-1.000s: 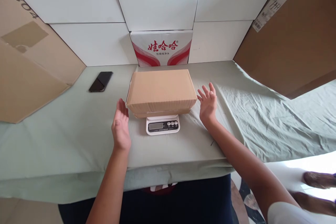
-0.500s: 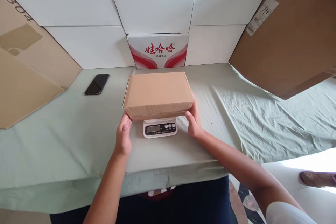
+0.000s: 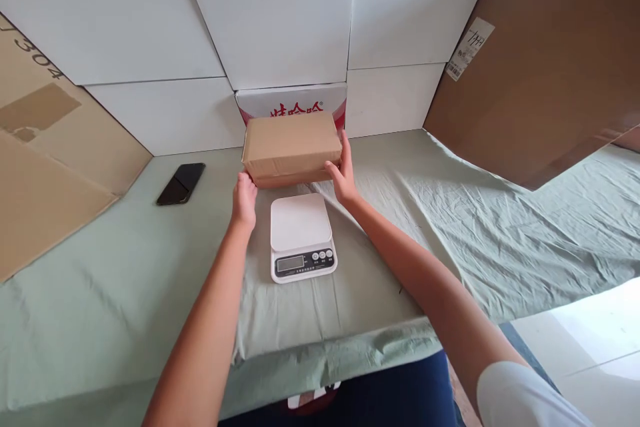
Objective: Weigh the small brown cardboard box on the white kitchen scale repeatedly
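Head view: one brown cardboard box (image 3: 291, 147) held just beyond a single white kitchen scale (image 3: 301, 237), the left hand (image 3: 245, 200) and right hand (image 3: 341, 177) pressed against its ends. Behind it, a white carton (image 3: 291, 103) with red Chinese characters. One black phone (image 3: 181, 183) lies far left on the green-sheeted table (image 3: 425, 213), walled with white and brown cardboard.

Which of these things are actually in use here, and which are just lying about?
In use:
- cardboard box, held at its ends by the left hand and right hand
- kitchen scale, nothing on it

Lying about:
- black phone
- white carton with red print
- leaning cardboard sheets
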`<state>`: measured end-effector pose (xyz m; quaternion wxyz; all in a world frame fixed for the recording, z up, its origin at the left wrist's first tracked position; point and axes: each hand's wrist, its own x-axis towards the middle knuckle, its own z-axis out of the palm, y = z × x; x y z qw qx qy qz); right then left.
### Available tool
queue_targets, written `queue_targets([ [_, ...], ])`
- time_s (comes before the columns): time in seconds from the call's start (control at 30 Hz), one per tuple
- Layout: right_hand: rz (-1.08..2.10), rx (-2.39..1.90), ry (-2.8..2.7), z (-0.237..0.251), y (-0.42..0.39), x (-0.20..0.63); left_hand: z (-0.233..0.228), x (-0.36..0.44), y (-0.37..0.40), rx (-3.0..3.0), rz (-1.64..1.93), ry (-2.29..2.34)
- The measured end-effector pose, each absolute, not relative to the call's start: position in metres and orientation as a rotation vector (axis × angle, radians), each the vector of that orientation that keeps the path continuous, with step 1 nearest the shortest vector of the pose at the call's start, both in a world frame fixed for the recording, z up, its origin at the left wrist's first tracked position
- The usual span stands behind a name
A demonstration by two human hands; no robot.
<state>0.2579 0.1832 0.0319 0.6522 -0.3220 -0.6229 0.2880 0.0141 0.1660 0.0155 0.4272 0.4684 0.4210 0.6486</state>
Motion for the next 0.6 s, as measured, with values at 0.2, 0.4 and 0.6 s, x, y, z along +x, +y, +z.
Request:
queue_targets([
  [0.2,0.731,-0.842,-1.368,0.011,0.194,0.262,-0.025,0.013,0.182,1.088,1.597,1.125],
  [0.4,0.842,-0.836,-1.366,0.013,0.191,0.258,-0.027,0.011,0.176,1.099,1.622,1.124],
  [0.6,0.740,-0.853,-1.145,0.009,0.205,0.278,-0.017,-0.006,0.173,1.055,1.737,1.233],
])
